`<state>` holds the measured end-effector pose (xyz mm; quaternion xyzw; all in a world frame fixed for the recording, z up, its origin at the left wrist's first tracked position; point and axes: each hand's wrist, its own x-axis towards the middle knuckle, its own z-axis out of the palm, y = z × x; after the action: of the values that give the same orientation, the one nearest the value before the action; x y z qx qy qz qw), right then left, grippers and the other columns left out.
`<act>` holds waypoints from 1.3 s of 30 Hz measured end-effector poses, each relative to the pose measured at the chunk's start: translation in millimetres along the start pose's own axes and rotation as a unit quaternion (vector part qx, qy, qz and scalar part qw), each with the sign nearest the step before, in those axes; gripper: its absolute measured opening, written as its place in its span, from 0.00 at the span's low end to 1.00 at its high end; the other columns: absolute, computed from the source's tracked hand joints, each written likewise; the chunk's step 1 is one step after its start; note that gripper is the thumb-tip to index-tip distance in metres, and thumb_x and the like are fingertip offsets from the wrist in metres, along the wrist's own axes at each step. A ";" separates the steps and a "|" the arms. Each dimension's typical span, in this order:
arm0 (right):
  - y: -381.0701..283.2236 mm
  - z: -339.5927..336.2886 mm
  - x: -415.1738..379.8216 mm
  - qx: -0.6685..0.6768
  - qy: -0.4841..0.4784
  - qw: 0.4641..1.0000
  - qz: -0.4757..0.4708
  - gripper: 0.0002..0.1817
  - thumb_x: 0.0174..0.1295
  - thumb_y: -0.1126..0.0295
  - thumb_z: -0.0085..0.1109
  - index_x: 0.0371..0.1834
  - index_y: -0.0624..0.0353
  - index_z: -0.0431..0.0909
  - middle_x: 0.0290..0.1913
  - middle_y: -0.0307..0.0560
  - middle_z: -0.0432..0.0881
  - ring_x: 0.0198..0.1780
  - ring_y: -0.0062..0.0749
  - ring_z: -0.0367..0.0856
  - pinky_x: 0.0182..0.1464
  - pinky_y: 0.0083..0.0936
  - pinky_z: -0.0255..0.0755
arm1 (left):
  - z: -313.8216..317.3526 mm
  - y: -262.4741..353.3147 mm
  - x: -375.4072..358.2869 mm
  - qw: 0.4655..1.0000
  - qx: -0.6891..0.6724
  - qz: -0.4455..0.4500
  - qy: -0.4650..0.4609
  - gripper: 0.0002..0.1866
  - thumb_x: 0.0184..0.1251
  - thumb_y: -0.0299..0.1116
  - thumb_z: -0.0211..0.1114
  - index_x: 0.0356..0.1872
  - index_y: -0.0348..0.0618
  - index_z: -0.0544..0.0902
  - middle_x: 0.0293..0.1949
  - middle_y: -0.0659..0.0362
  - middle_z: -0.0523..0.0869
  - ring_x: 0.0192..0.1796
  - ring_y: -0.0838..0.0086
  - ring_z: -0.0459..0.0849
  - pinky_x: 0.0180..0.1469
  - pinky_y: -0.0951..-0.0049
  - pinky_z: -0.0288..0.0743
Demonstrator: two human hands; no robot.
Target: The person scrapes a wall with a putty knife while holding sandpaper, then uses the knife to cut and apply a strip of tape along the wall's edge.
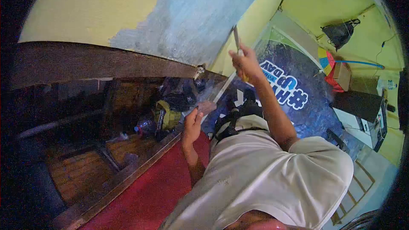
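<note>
My right hand (248,66) is raised and closed around the handle of a scraper (237,38). Its thin metal blade points up and shows nearly edge-on, with the tip at the border of a grey-blue patch (183,21) on the yellow wall (98,8). Lower down and to the left, my left hand (192,128) grips a flat brownish piece (206,107) between thumb and fingers; its material is unclear. That piece overlaps a pale narrow strip (224,87) in this view.
A dark wooden beam (98,61) runs beneath the wall. Below it are a plastic bottle (142,126), a yellow-and-black bag (166,117) and a red surface (149,191). On the right lie a blue printed banner (311,76), a black-and-white box (358,123) and a hanging black bag (339,34).
</note>
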<state>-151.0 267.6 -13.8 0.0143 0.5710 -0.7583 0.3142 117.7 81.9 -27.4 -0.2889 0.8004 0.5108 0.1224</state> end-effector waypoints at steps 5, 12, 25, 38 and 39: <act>1.0 8.3 -15.7 -0.001 -0.012 1.000 0.022 0.40 0.70 0.70 0.63 0.84 0.47 0.55 0.20 0.35 0.70 0.15 0.18 0.64 0.15 0.22 0.59 | 1.9 -11.0 5.6 0.999 -0.016 0.041 0.007 0.20 0.80 0.37 0.58 0.64 0.34 0.79 0.58 0.53 0.85 0.60 0.69 0.80 0.66 0.70 0.69; 11.5 4.0 -16.8 0.006 -0.027 1.000 0.014 0.39 0.71 0.69 0.62 0.83 0.45 0.56 0.19 0.35 0.70 0.14 0.18 0.64 0.15 0.23 0.59 | 4.7 12.7 7.1 0.992 0.017 0.120 0.026 0.16 0.78 0.30 0.56 0.60 0.33 0.80 0.47 0.47 0.88 0.48 0.69 0.84 0.54 0.67 0.75; 1.5 -1.5 4.1 0.050 0.011 0.999 0.000 0.22 0.72 0.69 0.61 0.68 0.56 0.71 0.16 0.30 0.64 0.11 0.16 0.61 0.12 0.20 0.57 | 3.8 1.2 5.8 0.995 0.004 0.095 0.009 0.17 0.78 0.32 0.56 0.60 0.33 0.79 0.47 0.46 0.88 0.51 0.66 0.86 0.54 0.67 0.75; 38.1 4.9 2.5 -0.025 0.008 1.000 -0.005 0.41 0.70 0.69 0.64 0.83 0.55 0.54 0.21 0.35 0.72 0.17 0.19 0.65 0.18 0.23 0.60 | 2.4 9.4 15.0 0.994 -0.025 0.105 0.011 0.17 0.79 0.31 0.56 0.61 0.34 0.79 0.49 0.48 0.87 0.51 0.70 0.83 0.56 0.68 0.74; 33.3 3.6 1.6 -0.009 0.002 1.000 0.004 0.41 0.70 0.69 0.64 0.83 0.53 0.55 0.21 0.35 0.72 0.16 0.19 0.65 0.17 0.23 0.60 | 3.0 11.3 9.3 0.995 -0.034 0.093 0.019 0.17 0.79 0.31 0.56 0.61 0.34 0.79 0.49 0.49 0.87 0.51 0.70 0.83 0.56 0.68 0.74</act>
<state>-134.7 258.7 -41.7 0.0153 0.5783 -0.7518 0.3165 103.3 85.0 -24.9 -0.2269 0.8082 0.5412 0.0499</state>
